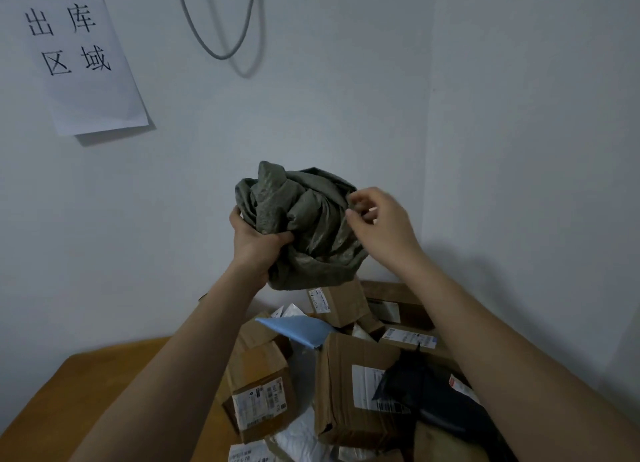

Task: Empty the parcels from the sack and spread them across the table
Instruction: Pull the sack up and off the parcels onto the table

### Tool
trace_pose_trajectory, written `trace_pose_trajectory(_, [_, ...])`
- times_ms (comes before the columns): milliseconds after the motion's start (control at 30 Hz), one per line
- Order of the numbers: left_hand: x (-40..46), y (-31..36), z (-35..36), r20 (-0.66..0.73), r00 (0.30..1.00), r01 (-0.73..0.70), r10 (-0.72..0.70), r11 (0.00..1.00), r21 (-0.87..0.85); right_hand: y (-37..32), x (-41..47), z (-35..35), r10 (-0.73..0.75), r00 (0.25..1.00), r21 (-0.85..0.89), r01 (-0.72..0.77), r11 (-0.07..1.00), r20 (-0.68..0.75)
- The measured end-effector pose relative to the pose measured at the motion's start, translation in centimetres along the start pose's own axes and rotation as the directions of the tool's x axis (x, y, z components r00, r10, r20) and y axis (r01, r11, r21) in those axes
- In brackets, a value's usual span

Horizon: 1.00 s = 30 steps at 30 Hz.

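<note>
1. The crumpled grey-green woven sack point(304, 229) is bunched into a ball and held up in the air, directly above the far part of the heap of parcels; nothing shows inside it, and it looks emptied.
2. The left hand point(258, 243) is closed around the sack's lower left side, thumb pressed into the folds, and carries its weight. The right hand point(377, 226) is at the sack's upper right edge, fingers curled and pinching a fold of the cloth.
3. The bundle has no clear long axis; it hangs between the two hands, with the left hand under it and the right hand beside it.
4. Below lies the pile: a brown cardboard box with a white label point(259, 396) nearest the left forearm, a larger taped cardboard box point(349, 389) in the middle, a light blue plastic mailer point(298, 330) resting on top between them, and a black plastic mailer point(429, 396) under the right forearm.
5. More cardboard boxes are stacked toward the wall corner, touching one another.
6. The wooden table point(104, 389) is bare toward its left edge, so spreading would likely go that way.
7. Judged from this, the sack must be put aside first; the heap itself crowds the right side.
</note>
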State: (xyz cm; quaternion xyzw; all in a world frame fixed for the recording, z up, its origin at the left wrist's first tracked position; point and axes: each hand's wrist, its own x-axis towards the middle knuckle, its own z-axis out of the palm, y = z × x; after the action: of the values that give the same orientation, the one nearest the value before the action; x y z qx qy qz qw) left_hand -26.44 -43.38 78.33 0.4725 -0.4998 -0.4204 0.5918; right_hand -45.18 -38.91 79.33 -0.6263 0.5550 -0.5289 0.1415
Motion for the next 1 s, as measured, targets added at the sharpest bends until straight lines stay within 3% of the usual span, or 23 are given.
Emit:
trace_pose_trajectory(33, [-0.1, 0.1, -0.1, 0.000, 1.000, -0.014, 0.014, 1.000, 0.007, 0.6, 0.4, -0.1, 0.057, 0.997, -0.077, -0.061, 0.995, -0.049])
trace_pose_trajectory(100, [-0.4, 0.2, -0.1, -0.002, 1.000, -0.031, 0.031, 0.999, 0.008, 1.3, 1.0, -0.4, 0.220, 0.975, -0.167, -0.219, 0.961, -0.013])
trace_pose_trajectory(200, [-0.9, 0.4, 0.4, -0.015, 0.999, -0.041, 0.041, 0.999, -0.001, 2.1, 1.2, 0.1, 0.339, 0.936, 0.042, -0.344, 0.938, 0.098])
trace_pose_trajectory(300, [-1.4, 0.7, 0.9, -0.015, 0.998, -0.061, 0.061, 0.998, -0.009, 2.6, 1.2, 0.2, 0.411, 0.909, 0.241, -0.415, 0.877, 0.069])
trace_pose_trajectory(433, [-1.5, 0.7, 0.8, -0.043, 0.999, -0.005, 0.000, 0.993, -0.118, 2.7, 1.6, -0.7, 0.606, 0.772, 0.524, -0.604, 0.601, 0.195])
trace_pose_trajectory(533, [-1.4, 1.0, 0.9, -0.063, 0.995, 0.065, -0.084, 0.966, -0.250, 3.3, 1.6, -1.0, 0.695, 0.660, 0.557, -0.704, 0.440, 0.286])
trace_pose_trajectory(600, [-1.0, 1.3, 1.0, -0.055, 0.992, 0.091, -0.113, 0.947, -0.308, 3.8, 1.4, -1.1, 0.684, 0.630, 0.599, -0.723, 0.344, 0.368])
trace_pose_trajectory(733, [-0.5, 1.5, 0.7, -0.010, 0.989, 0.136, -0.146, 0.942, -0.306, 4.5, 1.1, -0.9, 0.568, 0.690, 0.765, -0.625, 0.154, 0.449])
trace_pose_trajectory(900, [-1.2, 2.1, 0.6, 0.079, 0.983, 0.178, -0.163, 0.950, -0.256, 4.1, 1.3, -0.8, 0.561, 0.737, 0.856, -0.508, 0.093, 0.377])
trace_pose_trajectory(1000, [-1.7, 2.1, 0.1, 0.185, 0.970, 0.181, -0.157, 0.976, -0.122, 3.4, 1.5, -0.8, 0.527, 0.753, 0.861, -0.503, 0.073, 0.395])
